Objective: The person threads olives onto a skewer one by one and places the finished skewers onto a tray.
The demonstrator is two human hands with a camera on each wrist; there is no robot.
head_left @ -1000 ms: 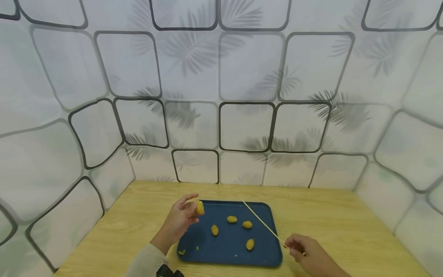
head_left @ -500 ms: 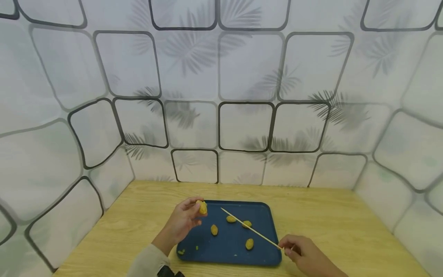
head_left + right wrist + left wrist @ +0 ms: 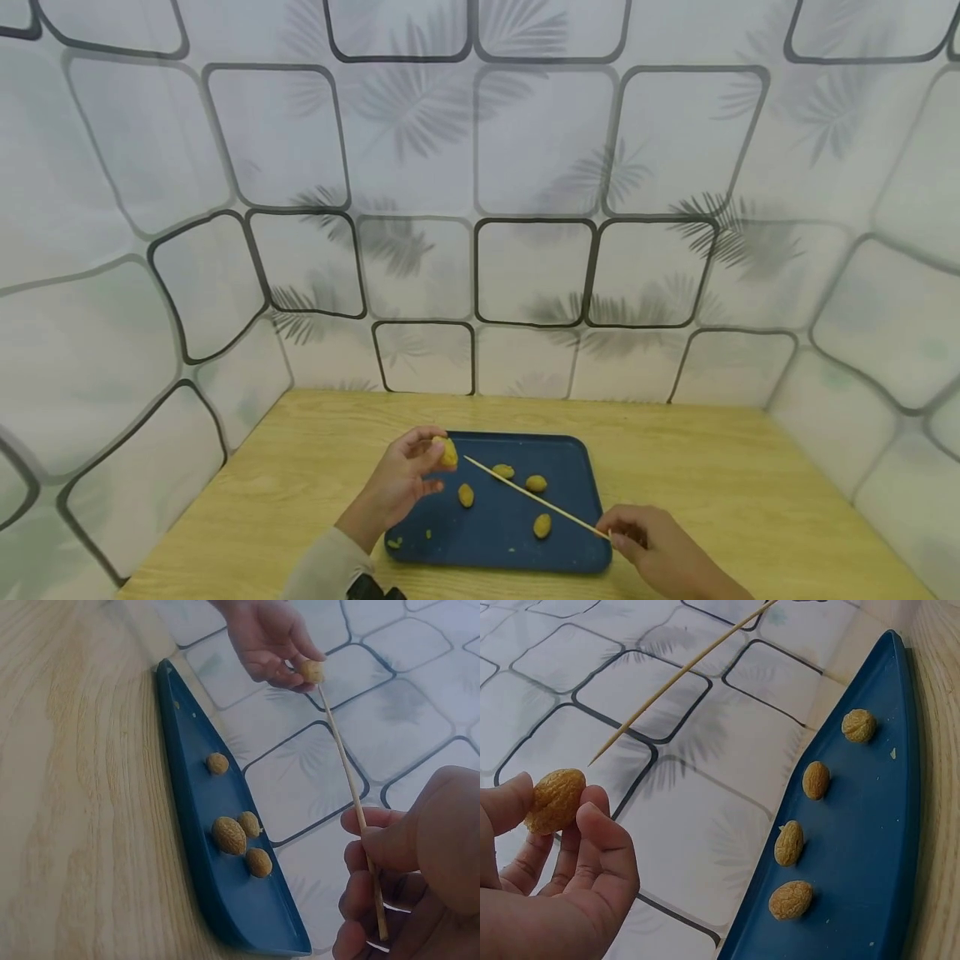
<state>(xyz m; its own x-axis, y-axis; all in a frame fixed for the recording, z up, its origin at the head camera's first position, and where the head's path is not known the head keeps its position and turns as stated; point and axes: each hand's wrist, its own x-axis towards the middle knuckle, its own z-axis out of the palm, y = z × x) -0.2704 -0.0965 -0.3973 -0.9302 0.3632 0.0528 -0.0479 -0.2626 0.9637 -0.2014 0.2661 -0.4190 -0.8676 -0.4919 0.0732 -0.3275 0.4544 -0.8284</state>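
Observation:
In the head view my left hand (image 3: 395, 487) pinches a wrinkled yellow oval fruit (image 3: 448, 453) between thumb and fingers above the left side of a blue tray (image 3: 480, 537). My right hand (image 3: 647, 540) holds a thin bamboo skewer (image 3: 528, 496) near its blunt end, at the tray's right edge. The skewer slants up and left, its pointed end toward the held fruit. A small gap shows between the skewer's tip and the fruit (image 3: 559, 799) in the left wrist view. Thumb and fingers grip the skewer (image 3: 345, 761) in the right wrist view.
Several similar fruits, such as one at the front right (image 3: 542, 526), lie spread on the tray. Small greenish scraps (image 3: 394, 542) sit in its front left corner. The tray stands on a wood-grain table (image 3: 720, 475) with a patterned wall covering (image 3: 420, 275) behind.
The skewer has swung down and left, so its tip has come from over the tray's far edge to close by the held fruit. My left hand has shifted slightly right.

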